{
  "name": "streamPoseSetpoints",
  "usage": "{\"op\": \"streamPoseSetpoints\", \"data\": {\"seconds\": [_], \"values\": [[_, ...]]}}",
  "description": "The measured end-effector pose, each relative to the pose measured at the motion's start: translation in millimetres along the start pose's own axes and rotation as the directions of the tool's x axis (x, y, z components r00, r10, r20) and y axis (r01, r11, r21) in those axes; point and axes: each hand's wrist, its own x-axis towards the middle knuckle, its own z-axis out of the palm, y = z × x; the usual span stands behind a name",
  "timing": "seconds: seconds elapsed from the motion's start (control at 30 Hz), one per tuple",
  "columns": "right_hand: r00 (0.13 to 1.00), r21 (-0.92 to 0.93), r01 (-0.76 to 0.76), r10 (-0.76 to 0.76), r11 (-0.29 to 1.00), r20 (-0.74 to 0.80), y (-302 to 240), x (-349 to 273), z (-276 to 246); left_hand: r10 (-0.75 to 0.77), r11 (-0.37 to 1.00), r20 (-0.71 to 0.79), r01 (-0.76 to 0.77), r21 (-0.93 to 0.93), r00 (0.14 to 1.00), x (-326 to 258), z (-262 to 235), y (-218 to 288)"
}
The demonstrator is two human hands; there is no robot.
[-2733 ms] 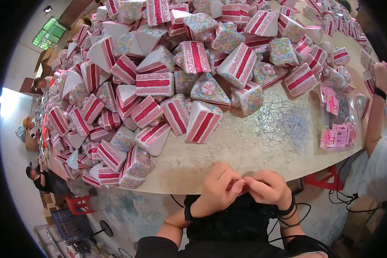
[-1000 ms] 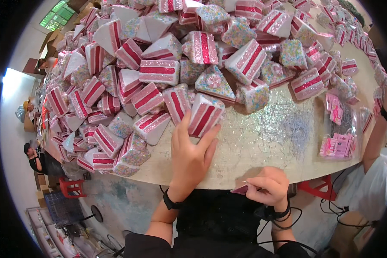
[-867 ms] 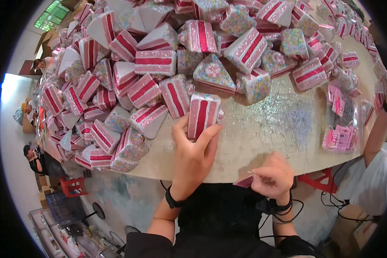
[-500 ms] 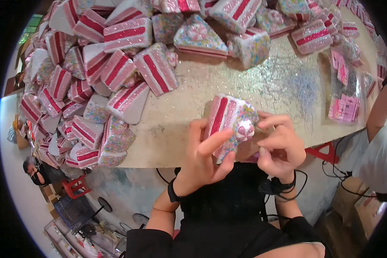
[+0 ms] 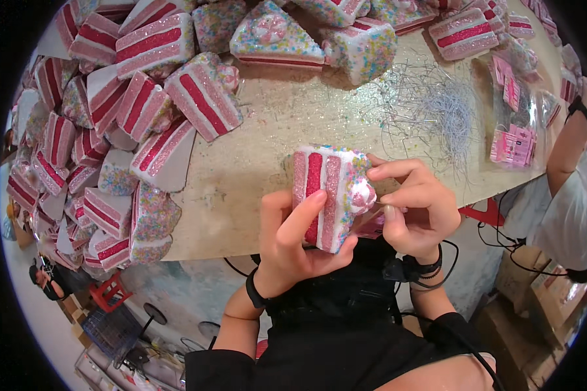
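Above the table's near edge, my left hand (image 5: 293,244) grips a fake cake slice (image 5: 315,199) with glittery pink, red and white layers. Its sprinkled top carries a pink-and-white swirl (image 5: 361,195) and faces my right hand (image 5: 419,207). That hand is closed beside the swirl, thumb and finger pinched on what looks like a thin thread, too fine to make out fully. Just below the swirl a pink tag (image 5: 372,227) shows, partly hidden between my hands.
More cake slices (image 5: 153,45) are heaped along the table's left and far sides. A tangle of silvery threads (image 5: 447,117) lies right of centre, beside a clear bag with pink tags (image 5: 514,146). Another person's arm (image 5: 567,140) reaches in at the right.
The cake slice has turned more upright in my left hand, its layered side facing up more. Both hands sit slightly further left in view, and the whole view has shifted a little.
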Motion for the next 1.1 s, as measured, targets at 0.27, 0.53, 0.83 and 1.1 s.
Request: {"op": "streamPoseSetpoints", "data": {"seconds": [0.27,0.53,0.83,1.1], "values": [[0.999,-0.044,0.032,-0.032,0.998,0.005,0.8,0.1,0.9,0.035,0.997,-0.013,-0.034,0.065,0.999,2.5,0.5,0.5],[0.999,-0.171,-0.029,0.031,0.985,0.006,-0.2,-0.2,1.6,-0.024,0.998,-0.038,0.026,0.051,0.999,-3.8,4.6,0.4],[0.965,-0.08,-0.253,0.257,0.964,0.046,-1.1,1.5,1.2,-0.011,0.992,-0.082,0.021,0.124,0.997,-4.5,8.5,0.6],[0.964,-0.074,-0.246,0.251,0.967,0.082,-3.6,-0.1,-1.2,-0.003,0.991,-0.062,0.011,0.134,0.998,-5.4,6.7,0.2]]}}
